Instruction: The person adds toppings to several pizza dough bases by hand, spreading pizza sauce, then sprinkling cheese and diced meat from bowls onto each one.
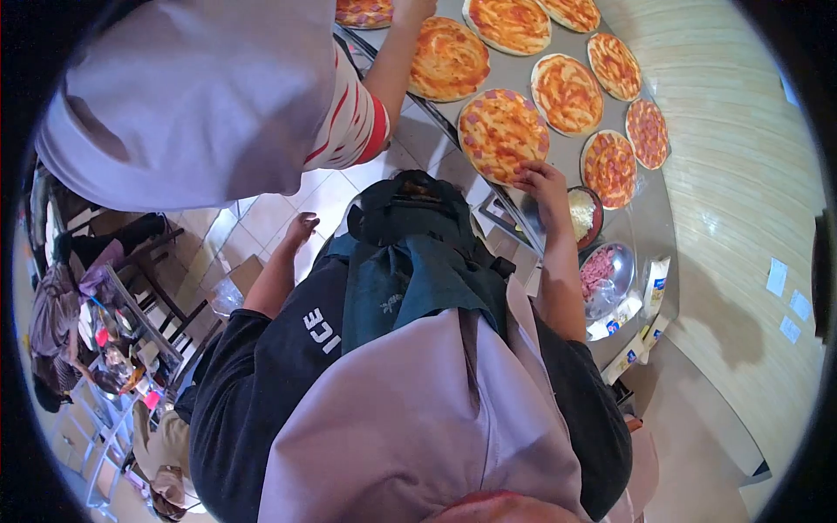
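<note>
My right hand [544, 185] is at the near rim of a pizza [503, 131] spread with red sauce and dotted with pink pieces. Its fingertips are drawn together over the crust; anything between them is too small to make out. Close beside that wrist is a bowl of white shredded topping [581, 214], partly covered by my forearm. A metal bowl [621, 261] holding pink chopped pieces [596, 268] stands nearer to me. My left hand [302, 228] hangs at my side above the floor, its fingers loosely bent and apart, with nothing visible in it.
Several more sauced pizza bases [567, 94] cover the grey table [558, 39]. Another person [200, 105] stands at the left, one arm [397, 70] over the table. Packets [656, 286] lie by the metal bowl. A pale wall [724, 174] borders the table's right side.
</note>
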### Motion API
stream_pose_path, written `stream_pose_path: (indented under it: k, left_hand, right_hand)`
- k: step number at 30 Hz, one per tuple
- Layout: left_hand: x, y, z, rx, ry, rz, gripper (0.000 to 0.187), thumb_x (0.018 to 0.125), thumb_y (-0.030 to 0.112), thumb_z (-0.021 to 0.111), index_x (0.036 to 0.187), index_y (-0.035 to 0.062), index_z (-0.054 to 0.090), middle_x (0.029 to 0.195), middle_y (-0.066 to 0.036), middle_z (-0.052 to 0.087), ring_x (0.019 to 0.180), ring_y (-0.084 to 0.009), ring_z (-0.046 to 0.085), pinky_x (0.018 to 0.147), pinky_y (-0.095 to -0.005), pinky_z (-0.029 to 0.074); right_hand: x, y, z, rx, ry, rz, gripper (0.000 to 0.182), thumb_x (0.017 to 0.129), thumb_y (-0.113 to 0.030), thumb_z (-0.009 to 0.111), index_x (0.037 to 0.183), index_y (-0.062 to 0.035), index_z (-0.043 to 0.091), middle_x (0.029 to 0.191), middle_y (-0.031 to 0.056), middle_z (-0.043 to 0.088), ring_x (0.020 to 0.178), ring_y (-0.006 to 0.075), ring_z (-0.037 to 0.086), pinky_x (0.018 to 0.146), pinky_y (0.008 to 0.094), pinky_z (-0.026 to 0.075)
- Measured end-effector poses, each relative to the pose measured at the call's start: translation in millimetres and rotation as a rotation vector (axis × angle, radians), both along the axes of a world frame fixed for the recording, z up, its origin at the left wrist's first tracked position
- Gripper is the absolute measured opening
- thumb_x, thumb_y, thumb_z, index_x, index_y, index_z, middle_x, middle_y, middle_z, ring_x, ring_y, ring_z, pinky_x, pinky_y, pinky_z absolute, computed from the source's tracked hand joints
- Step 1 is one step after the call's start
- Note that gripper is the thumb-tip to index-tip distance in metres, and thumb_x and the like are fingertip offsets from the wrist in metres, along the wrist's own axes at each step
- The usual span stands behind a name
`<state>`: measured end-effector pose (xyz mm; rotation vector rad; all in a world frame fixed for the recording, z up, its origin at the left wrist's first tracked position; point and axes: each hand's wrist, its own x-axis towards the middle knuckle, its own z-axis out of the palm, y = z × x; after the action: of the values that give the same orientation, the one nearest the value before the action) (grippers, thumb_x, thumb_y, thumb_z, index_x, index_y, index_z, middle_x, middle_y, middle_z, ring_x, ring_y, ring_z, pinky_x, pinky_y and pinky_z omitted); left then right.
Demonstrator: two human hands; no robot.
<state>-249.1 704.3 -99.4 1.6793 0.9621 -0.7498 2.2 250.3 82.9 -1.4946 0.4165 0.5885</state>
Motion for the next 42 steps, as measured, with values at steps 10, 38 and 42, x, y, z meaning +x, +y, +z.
stream_pose_path:
  k: [10, 38, 42]
  left_hand:
    - [15.2, -1.3, 2.8, 0.017, -0.030, -0.084, 0.041, 0.078, 0.024, 0.059, 0.111, 0.0009, 0.049, 0.089, -0.013, 0.059, 0.067, -0.0171, 0.055, 0.062, -0.0287, 0.044]
    - [33.6, 18.1, -16.5, 0.028, -0.031, -0.180, 0.031, 0.081, 0.027, 0.056, 0.108, 0.0119, 0.052, 0.098, -0.004, 0.060, 0.071, -0.0150, 0.057, 0.047, -0.0267, 0.039]
    - [40.7, 13.1, -1.9, 0.049, -0.057, -0.134, 0.041, 0.077, 0.025, 0.061, 0.109, 0.0031, 0.051, 0.093, -0.010, 0.060, 0.068, -0.0157, 0.056, 0.063, -0.0291, 0.043]
  right_hand:
    - [-21.6, -0.1, -13.0, -0.347, -0.205, 0.145, 0.014, 0.073, -0.003, 0.059, 0.085, 0.0052, 0.057, 0.066, 0.0079, 0.058, 0.062, 0.0155, 0.059, 0.052, 0.0231, 0.046]
    - [-26.3, -2.7, -25.0, -0.670, -0.462, 0.069, 0.012, 0.068, 0.003, 0.055, 0.080, 0.0024, 0.056, 0.072, 0.0104, 0.060, 0.067, 0.0188, 0.059, 0.061, 0.0280, 0.046]
    - [-22.3, 13.7, -31.4, -1.040, -0.699, 0.195, 0.007, 0.068, 0.000, 0.053, 0.074, 0.0017, 0.053, 0.069, 0.0149, 0.056, 0.067, 0.0305, 0.056, 0.062, 0.0367, 0.044]
